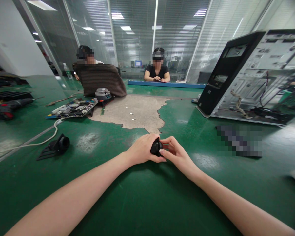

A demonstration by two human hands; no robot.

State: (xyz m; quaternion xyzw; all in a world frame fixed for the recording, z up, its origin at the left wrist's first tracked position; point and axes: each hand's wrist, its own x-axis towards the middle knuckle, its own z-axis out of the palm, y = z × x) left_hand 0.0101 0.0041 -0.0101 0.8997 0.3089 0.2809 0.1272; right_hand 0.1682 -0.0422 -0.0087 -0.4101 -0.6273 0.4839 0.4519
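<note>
A small black rounded part, its exact kind unclear, is held between both hands just above the green tabletop. My left hand wraps around it from the left, thumb below and fingers over the top. From the right, my right hand pinches its edge with thumb and fingertips. Both hands are closed on the part and hide much of it. To the left on the table lies a black plastic piece with a round cup-like end and a flat slotted base.
An opened computer case stands at right, near a blurred dark strip. At left are a circuit board, a white cable and a power drill. A brown cloth-covered object stands farther back; two people sit beyond.
</note>
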